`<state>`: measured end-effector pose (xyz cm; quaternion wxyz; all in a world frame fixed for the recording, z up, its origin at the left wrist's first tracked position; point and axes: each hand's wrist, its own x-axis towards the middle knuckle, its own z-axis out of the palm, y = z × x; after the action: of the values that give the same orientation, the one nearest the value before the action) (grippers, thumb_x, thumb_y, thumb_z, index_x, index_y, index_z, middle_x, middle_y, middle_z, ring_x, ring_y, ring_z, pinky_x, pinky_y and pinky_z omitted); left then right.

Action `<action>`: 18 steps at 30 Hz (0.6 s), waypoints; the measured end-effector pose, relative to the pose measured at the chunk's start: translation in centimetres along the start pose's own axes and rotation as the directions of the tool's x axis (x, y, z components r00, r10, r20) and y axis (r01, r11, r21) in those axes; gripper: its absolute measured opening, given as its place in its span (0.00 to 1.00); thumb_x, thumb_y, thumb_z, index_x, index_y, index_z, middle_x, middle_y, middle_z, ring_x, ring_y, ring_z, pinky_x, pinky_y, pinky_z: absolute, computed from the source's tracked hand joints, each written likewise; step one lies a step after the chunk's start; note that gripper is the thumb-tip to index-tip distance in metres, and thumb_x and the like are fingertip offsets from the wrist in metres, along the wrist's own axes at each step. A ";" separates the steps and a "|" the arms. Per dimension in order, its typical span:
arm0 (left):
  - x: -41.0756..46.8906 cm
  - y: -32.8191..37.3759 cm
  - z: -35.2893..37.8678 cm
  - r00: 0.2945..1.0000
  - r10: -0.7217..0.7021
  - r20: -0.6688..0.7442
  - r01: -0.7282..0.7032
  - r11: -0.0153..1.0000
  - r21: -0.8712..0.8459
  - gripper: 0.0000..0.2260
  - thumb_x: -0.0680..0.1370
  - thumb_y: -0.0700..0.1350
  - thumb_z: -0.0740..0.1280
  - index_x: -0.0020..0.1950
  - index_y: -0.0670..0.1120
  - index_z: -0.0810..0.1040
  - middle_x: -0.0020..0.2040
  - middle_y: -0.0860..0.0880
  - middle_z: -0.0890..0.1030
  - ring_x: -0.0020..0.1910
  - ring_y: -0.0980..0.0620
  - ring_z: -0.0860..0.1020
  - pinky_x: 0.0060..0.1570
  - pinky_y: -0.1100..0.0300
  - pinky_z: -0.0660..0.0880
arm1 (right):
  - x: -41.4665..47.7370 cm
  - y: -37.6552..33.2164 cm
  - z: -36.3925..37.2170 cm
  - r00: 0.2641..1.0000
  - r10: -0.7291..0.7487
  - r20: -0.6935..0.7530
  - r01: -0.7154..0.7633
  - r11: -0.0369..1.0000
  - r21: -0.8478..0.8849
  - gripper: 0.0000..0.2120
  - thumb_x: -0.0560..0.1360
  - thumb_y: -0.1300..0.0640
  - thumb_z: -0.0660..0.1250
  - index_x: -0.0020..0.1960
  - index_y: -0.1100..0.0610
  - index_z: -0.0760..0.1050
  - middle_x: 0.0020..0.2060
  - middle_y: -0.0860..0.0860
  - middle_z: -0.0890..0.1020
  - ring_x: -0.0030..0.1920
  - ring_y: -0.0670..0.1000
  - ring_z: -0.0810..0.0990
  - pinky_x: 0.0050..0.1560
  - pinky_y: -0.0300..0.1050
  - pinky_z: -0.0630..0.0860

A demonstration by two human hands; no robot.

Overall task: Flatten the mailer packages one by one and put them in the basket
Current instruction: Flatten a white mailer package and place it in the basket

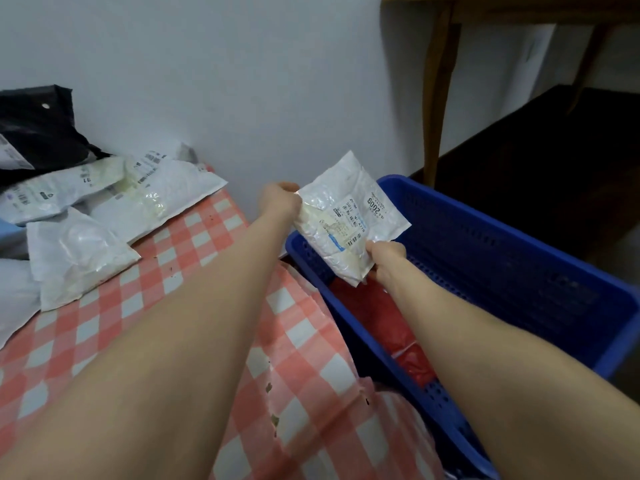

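- White mailer [349, 220]: held in air over left end of blue basket [519, 237], label face toward camera.
- Left hand [280, 202]: pinches mailer corner at 9 o'clock.
- Right hand [386, 259]: pinches mailer edge at 5 o'clock; nearer basket floor.
- Mailer long axis: 11 to 5 o'clock.
- Likely next move: lower, release.
- Remaining mailers [114, 195]: 9 o'clock, on checked table [173, 289].

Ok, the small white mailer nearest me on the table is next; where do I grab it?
Probably pinch the mailer by its flat right corner, coming from the right: that corner lies free on the cloth, while its far edge meets other mailers.
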<state>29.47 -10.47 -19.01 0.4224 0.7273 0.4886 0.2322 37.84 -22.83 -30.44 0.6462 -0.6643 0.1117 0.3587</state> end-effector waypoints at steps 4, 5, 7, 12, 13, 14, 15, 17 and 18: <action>0.7 0.1 2.0 0.992 0.058 0.114 -0.090 0.949 0.301 0.20 0.77 0.31 0.57 0.64 0.45 0.76 0.62 0.45 0.78 0.60 0.46 0.76 0.57 0.57 0.73 | 2.2 0.9 -1.2 0.999 0.026 -0.032 -0.029 0.996 -0.079 0.20 0.72 0.66 0.69 0.63 0.65 0.72 0.56 0.59 0.79 0.48 0.55 0.77 0.50 0.49 0.76; 0.8 0.1 2.5 0.988 0.065 0.142 -0.111 0.931 0.348 0.20 0.77 0.32 0.57 0.65 0.46 0.76 0.63 0.45 0.77 0.61 0.46 0.76 0.57 0.57 0.73 | 2.7 1.1 -1.6 0.999 0.035 -0.037 -0.039 0.993 -0.112 0.19 0.73 0.65 0.68 0.63 0.64 0.72 0.54 0.59 0.79 0.47 0.54 0.75 0.48 0.47 0.74; 1.0 -0.1 4.0 0.977 0.081 0.196 -0.162 0.882 0.442 0.18 0.77 0.33 0.57 0.63 0.46 0.77 0.62 0.45 0.77 0.60 0.45 0.76 0.55 0.57 0.74 | 3.5 1.6 -2.7 1.000 0.031 0.000 -0.030 0.989 -0.144 0.09 0.75 0.63 0.66 0.54 0.59 0.72 0.42 0.55 0.76 0.45 0.53 0.73 0.47 0.47 0.73; 1.5 -1.0 7.6 0.948 0.114 0.296 -0.278 0.748 0.602 0.13 0.74 0.36 0.61 0.56 0.43 0.80 0.56 0.44 0.80 0.54 0.43 0.78 0.52 0.54 0.76 | 5.5 3.6 -4.6 0.990 0.089 -0.113 -0.097 0.993 -0.067 0.08 0.68 0.76 0.59 0.37 0.65 0.70 0.27 0.57 0.73 0.24 0.52 0.71 0.26 0.42 0.70; 1.5 -1.3 8.4 0.939 0.128 0.319 -0.313 0.706 0.636 0.13 0.75 0.37 0.62 0.57 0.42 0.79 0.56 0.43 0.80 0.54 0.43 0.78 0.51 0.54 0.75 | 5.7 4.0 -4.8 0.987 0.108 -0.123 -0.113 0.993 -0.031 0.09 0.68 0.77 0.58 0.36 0.66 0.70 0.25 0.58 0.73 0.21 0.51 0.71 0.23 0.39 0.69; 1.3 -1.6 9.1 0.927 0.144 0.345 -0.350 0.657 0.668 0.13 0.75 0.37 0.61 0.58 0.41 0.78 0.56 0.42 0.80 0.54 0.42 0.78 0.49 0.54 0.75 | 5.9 4.3 -5.0 0.985 0.127 -0.118 -0.129 0.992 -0.014 0.10 0.68 0.78 0.58 0.35 0.66 0.69 0.21 0.57 0.73 0.18 0.50 0.70 0.21 0.38 0.69; 1.3 -1.8 9.9 0.914 0.164 0.371 -0.391 0.603 0.695 0.14 0.75 0.37 0.61 0.59 0.41 0.77 0.56 0.43 0.79 0.54 0.42 0.78 0.48 0.53 0.74 | 6.0 4.5 -5.1 0.981 0.149 -0.120 -0.152 0.988 -0.011 0.10 0.68 0.78 0.57 0.35 0.66 0.69 0.19 0.56 0.72 0.16 0.49 0.69 0.21 0.38 0.69; 0.9 -2.3 11.4 0.893 0.169 0.418 -0.442 0.515 0.735 0.13 0.77 0.37 0.59 0.61 0.42 0.74 0.53 0.45 0.77 0.54 0.43 0.77 0.46 0.53 0.72 | 6.5 5.2 -5.8 0.977 0.172 -0.128 -0.175 0.985 -0.009 0.09 0.69 0.77 0.57 0.35 0.67 0.68 0.21 0.57 0.71 0.19 0.50 0.69 0.24 0.41 0.69; 0.7 -2.6 12.1 0.883 0.152 0.444 -0.458 0.481 0.747 0.12 0.77 0.38 0.59 0.60 0.42 0.73 0.49 0.46 0.75 0.51 0.44 0.76 0.44 0.53 0.71 | 6.9 5.7 -6.1 0.974 0.181 -0.136 -0.182 0.983 0.003 0.08 0.69 0.77 0.58 0.36 0.67 0.68 0.24 0.57 0.71 0.22 0.50 0.69 0.25 0.42 0.69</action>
<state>37.52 -14.09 -27.68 0.0476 0.9415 0.3245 -0.0772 41.33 -27.14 -39.77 0.5984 -0.6772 0.2140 0.3708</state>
